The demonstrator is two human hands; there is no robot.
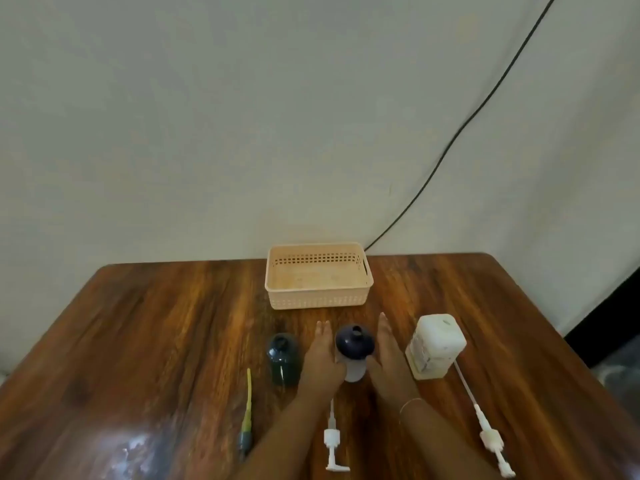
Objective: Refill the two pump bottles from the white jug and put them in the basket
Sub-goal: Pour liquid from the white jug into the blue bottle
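A bottle with a dark navy top (355, 341) and a pale lower body stands uncapped in the middle of the wooden table (156, 341). My left hand (320, 362) and my right hand (389, 358) flank it, fingers stretched forward, palms close against its lower sides. Just left of my left hand stands a dark green bottle (282, 358), also uncapped. The white jug (434, 348) is upright to the right of my right hand. A beige perforated basket (318, 296) with nothing in it sits behind the bottles near the wall.
Three pump heads lie on the table: one with a yellow-green tube (246, 410) at the left, a white pump (332, 441) between my forearms, and a long white pump (488, 434) at the right. A black cable (467, 123) runs down the wall.
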